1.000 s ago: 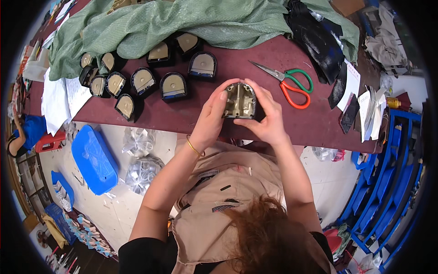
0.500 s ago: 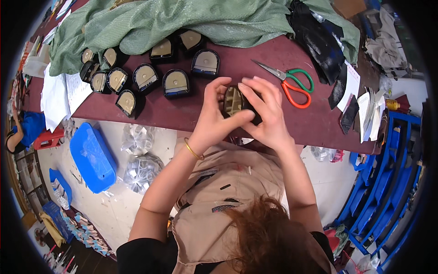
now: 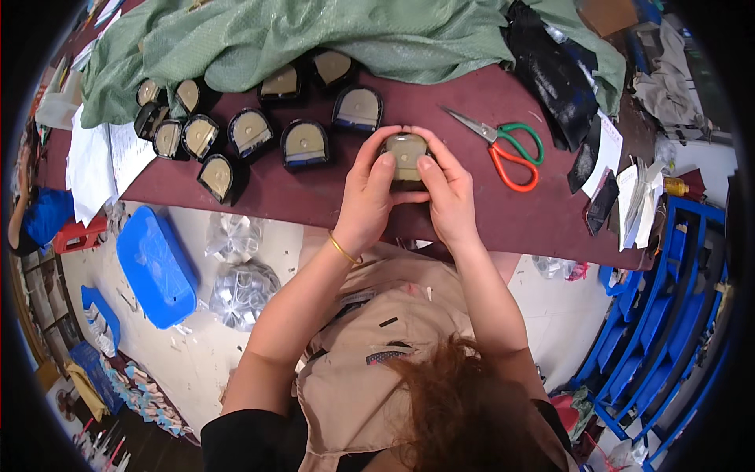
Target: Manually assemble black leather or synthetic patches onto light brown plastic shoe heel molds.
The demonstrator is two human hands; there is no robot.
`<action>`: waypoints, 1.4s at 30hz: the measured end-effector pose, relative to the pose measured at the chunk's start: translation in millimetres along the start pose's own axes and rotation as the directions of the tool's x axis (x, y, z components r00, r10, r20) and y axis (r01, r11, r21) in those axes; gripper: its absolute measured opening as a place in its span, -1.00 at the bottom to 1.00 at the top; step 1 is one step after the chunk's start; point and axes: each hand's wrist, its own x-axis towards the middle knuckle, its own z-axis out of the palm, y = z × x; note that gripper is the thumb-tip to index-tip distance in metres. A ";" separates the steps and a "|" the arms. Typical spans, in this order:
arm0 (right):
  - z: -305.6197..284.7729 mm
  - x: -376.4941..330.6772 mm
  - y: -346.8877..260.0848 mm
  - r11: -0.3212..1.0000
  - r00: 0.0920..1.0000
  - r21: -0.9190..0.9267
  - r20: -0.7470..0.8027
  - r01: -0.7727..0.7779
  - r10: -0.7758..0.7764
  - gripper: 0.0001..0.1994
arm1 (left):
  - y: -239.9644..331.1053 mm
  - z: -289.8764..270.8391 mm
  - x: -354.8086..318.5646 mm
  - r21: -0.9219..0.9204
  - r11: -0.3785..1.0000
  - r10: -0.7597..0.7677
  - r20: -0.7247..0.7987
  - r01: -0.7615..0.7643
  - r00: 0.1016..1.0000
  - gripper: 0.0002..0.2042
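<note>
Both hands press on one small arch-shaped piece (image 3: pixel 406 151), black-edged with a tan face, lying on the dark red table (image 3: pixel 314 197). My left hand (image 3: pixel 370 197) grips its left side with the thumb on top. My right hand (image 3: pixel 448 193) grips its right side. A gold bangle circles my left wrist. Several like pieces (image 3: pixel 304 141) lie in rows to the left, tan faces up.
Scissors (image 3: pixel 507 149) with green and orange handles lie right of the hands. Green cloth (image 3: pixel 314 39) covers the table's far side, black material (image 3: pixel 558 71) at the right. Papers (image 3: pixel 94 165) hang at the left; a blue lid (image 3: pixel 157 267) and clear bags (image 3: pixel 240 283) lie on the floor.
The piece was held tilted up between both hands; now it lies lower and farther forward on the table, both hands pressing it flat.
</note>
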 end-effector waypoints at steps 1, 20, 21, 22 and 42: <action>0.5 1.2 0.8 0.998 0.999 0.051 -0.007 -0.038 0.038 -0.57 | 2.9 -1.4 2.8 0.001 1.000 0.005 0.004 -0.005 1.000 -0.52; 0.1 1.7 -5.6 0.973 0.996 0.211 0.029 -0.088 0.083 -0.45 | 4.1 -3.0 -0.6 -0.153 0.988 -0.006 0.150 0.029 0.989 -0.22; 0.7 2.2 -5.2 0.973 0.996 0.211 0.030 -0.088 0.083 -0.45 | 5.3 -3.3 -0.5 -0.135 0.990 -0.008 0.152 0.029 0.988 -0.23; 1.1 2.5 -4.9 0.975 0.996 0.201 0.022 -0.090 0.087 -0.45 | 5.3 -4.6 0.0 -0.135 0.990 -0.007 0.152 0.028 0.988 -0.23; 6.6 -1.4 -8.5 0.743 0.971 -0.666 -0.132 0.063 -0.200 -0.60 | -10.6 -5.3 3.0 0.383 0.887 0.222 0.134 -0.257 0.966 -0.55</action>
